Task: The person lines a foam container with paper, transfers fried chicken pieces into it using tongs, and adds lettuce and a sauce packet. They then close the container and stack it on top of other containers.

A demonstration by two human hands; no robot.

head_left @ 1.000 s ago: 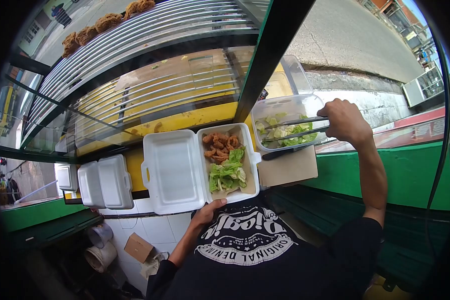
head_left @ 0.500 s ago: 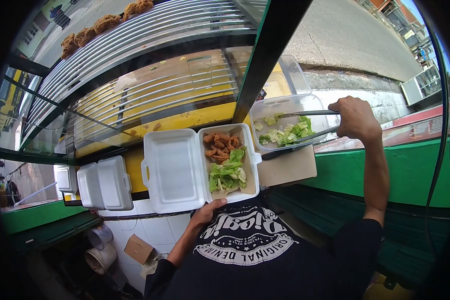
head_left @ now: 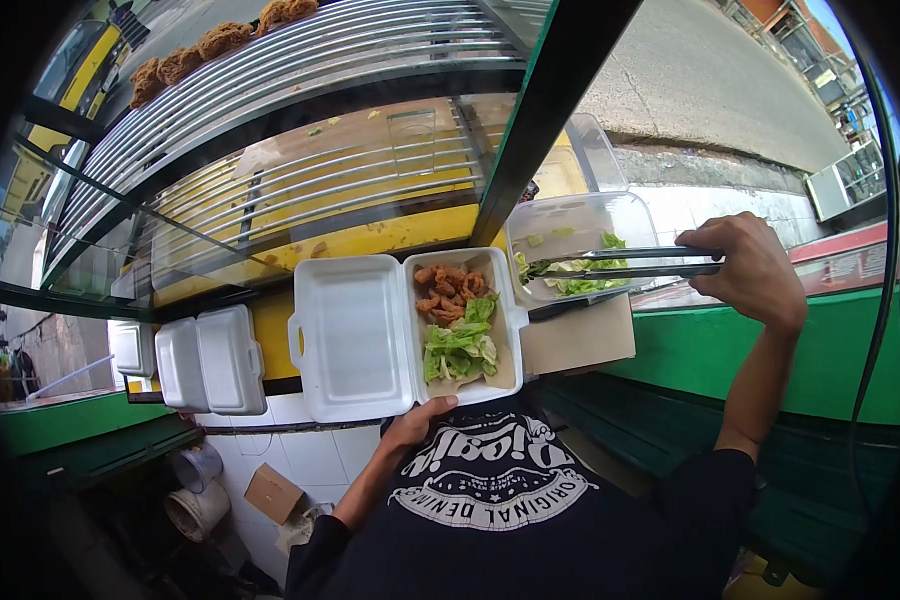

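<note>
Seen from my head, my right hand (head_left: 745, 270) clenched metal tongs (head_left: 620, 262), their tips nearly together over pale green lettuce (head_left: 582, 285) in the clear tub (head_left: 570, 205). My left hand (head_left: 415, 425) gripped the near edge of the open white foam box (head_left: 355, 340) just beside it, which held browned fried pieces (head_left: 448, 288).

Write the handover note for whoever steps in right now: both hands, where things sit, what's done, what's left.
Left hand: grips the near edge of the open foam box.
Right hand: holds the tongs, tips down in the clear tub of loose leaves beside the box.
Done: fried pieces and lettuce lie in the box.
Left: tongs not yet out of the tub; lid open.
</note>
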